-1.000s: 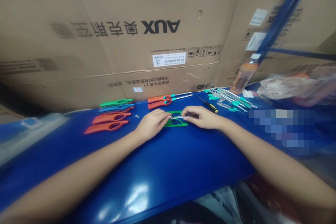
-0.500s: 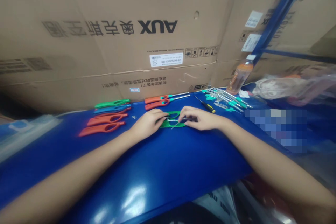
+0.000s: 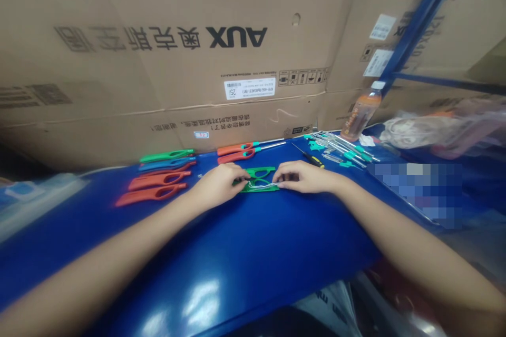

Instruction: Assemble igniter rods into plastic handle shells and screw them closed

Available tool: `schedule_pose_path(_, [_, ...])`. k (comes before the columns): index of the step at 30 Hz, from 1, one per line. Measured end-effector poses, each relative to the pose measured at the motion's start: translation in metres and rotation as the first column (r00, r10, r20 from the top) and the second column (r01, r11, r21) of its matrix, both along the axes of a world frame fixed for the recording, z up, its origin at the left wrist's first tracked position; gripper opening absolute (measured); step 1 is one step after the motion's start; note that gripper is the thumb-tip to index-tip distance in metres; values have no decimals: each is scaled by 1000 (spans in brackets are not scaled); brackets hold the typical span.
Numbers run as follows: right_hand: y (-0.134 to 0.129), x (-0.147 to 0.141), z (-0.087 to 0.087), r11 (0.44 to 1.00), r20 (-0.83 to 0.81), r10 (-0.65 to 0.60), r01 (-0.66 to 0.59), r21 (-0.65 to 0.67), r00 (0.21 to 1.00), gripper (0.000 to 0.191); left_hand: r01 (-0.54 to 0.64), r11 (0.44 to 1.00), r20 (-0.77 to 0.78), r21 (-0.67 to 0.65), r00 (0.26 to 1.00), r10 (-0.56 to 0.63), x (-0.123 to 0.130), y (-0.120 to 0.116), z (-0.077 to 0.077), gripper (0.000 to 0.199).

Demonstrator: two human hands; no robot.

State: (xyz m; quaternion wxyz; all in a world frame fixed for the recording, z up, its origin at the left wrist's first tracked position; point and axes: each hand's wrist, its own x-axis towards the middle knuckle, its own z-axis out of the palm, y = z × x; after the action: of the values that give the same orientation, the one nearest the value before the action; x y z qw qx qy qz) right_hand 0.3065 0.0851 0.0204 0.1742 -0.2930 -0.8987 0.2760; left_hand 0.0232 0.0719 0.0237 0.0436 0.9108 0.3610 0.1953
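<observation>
Two green plastic lighter-handle shells (image 3: 264,171) lie side by side on the blue table, each with an oval opening. A thin white wire (image 3: 261,186) runs across the nearer one, between my hands. My left hand (image 3: 222,183) is closed over the shells' left end, fingertips pinched at the wire's left end; what they hold is hidden. With thumb and fingers together, my right hand (image 3: 301,176) pinches the wire at the right end of the shells. Right behind it lies a yellow-and-black screwdriver (image 3: 314,160).
Orange handle shells (image 3: 152,195) lie at left, beside blue and green ones (image 3: 166,156). Farther back are orange shells with metal rods (image 3: 237,156). Several metal tubes with teal ends (image 3: 340,146) lie at right, near a drink bottle (image 3: 361,113). A cardboard box (image 3: 166,79) walls the back.
My right hand has drawn slightly right and its fingers have closed more, uncovering more of the green shells. The white wire now stretches straighter along the nearer shell. My left hand has barely shifted.
</observation>
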Motion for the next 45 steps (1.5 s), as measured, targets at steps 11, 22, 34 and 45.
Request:
schedule_pose_path(11, [-2,-2,2,999,36,-31,30,39,999,13,47,996,78,-77,996,-41,1,2,-9,15])
schedule_pose_path(22, [-2,-3,4,984,128,-34,11,180,991,15,31,996,53,-89,998,-26,3,1,-8,15])
schedule_pose_path(34, [-5,-1,10,998,138,-5,-4,59,990,16,52,997,46,-63,998,-49,6,-1,-8,16])
schedule_pose_path(45, [-6,-6,6,995,134,-55,43,94,989,14,31,996,53,-81,998,-27,5,0,-12,16])
